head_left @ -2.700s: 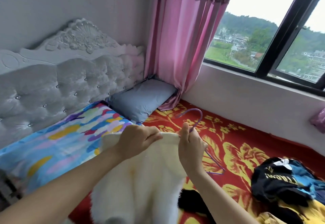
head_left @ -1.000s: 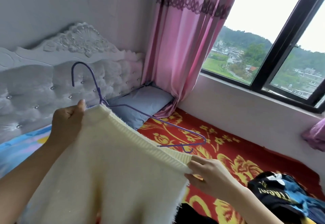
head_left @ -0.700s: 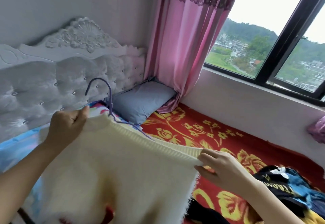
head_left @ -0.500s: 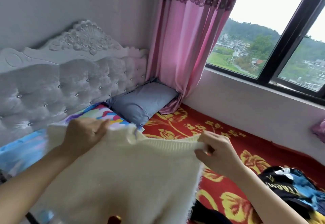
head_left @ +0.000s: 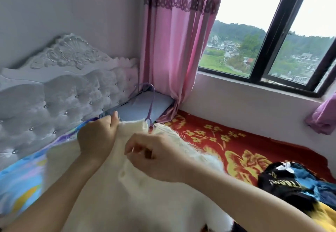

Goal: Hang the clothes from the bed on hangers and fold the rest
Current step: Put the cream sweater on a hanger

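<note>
A fluffy cream sweater is held up in front of me over the bed. The hook of a purple wire hanger sticks out of its neck; the rest of the hanger is hidden inside the knit. My left hand grips the sweater's left shoulder by the collar. My right hand pinches the cream fabric just below the neck, fingers curled.
A pile of black, blue and yellow clothes lies at the right on the red floral bedspread. A grey-blue pillow and a colourful pillow lie against the tufted headboard. A pink curtain hangs beside the window.
Both hands have come together at the sweater's neck. The hanger now sits inside the sweater with only its hook showing, where earlier its frame was out in the open.
</note>
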The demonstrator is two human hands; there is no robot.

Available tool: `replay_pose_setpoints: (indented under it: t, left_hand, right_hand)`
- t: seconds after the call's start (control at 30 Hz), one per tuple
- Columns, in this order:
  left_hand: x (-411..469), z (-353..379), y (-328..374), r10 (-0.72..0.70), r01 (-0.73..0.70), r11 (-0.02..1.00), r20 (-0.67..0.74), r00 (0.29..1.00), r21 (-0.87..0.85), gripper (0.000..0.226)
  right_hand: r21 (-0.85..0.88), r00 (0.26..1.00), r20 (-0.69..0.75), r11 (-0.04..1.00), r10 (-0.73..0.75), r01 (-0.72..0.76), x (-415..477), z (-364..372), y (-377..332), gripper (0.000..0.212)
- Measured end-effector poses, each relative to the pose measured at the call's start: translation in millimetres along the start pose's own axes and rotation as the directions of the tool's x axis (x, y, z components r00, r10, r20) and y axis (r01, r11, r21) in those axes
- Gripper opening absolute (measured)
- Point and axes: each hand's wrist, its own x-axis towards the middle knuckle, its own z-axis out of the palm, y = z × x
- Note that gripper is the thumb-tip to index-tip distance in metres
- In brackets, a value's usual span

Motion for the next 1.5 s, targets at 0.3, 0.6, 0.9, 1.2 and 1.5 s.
replay_pose_setpoints:
  t: [0.3,0.6,0.9,1.2,1.5]
  left_hand:
    - [50.5,-56.1,-5.9,-0.087,0.061,0.979,-0.125,0.988,-0.196,0.061]
    - [62.3,-51.0,-0.9,-0.021,0.007,0.989,-0.099,0.995,-0.146,0.053]
    - [56.5,-66.5,-26.5,-0.011,0.014,1.0,-0.12,0.993,0.02,0.059]
    - [55.8,-61.6,-35.7,0.084,-0.073,0.996,-0.23,0.97,0.056,0.06]
    - [28.6,-23.2,-15.0,0.036,-0.041,0.998,-0.109,0.993,-0.045,0.052]
  right_hand:
    - [-0.288,0.884,-0.465,0.953,-0.05,-0.097,-35.3,-90.6,70.3,0.04]
    - [0.433,0.839,0.063,0.742,0.541,-0.511,-48.7,-73.7,122.0,0.078]
    - [-0.234,0.944,-0.233,0.928,0.235,-0.289,6.9,-92.5,91.4,0.051]
    - [-0.686,0.998,-0.05,0.725,0.049,-0.07,25.9,-110.3,75.0,0.042]
    - [-0.461,0.872,-0.477,0.876,-0.109,-0.144,7.3,-87.5,83.8,0.051]
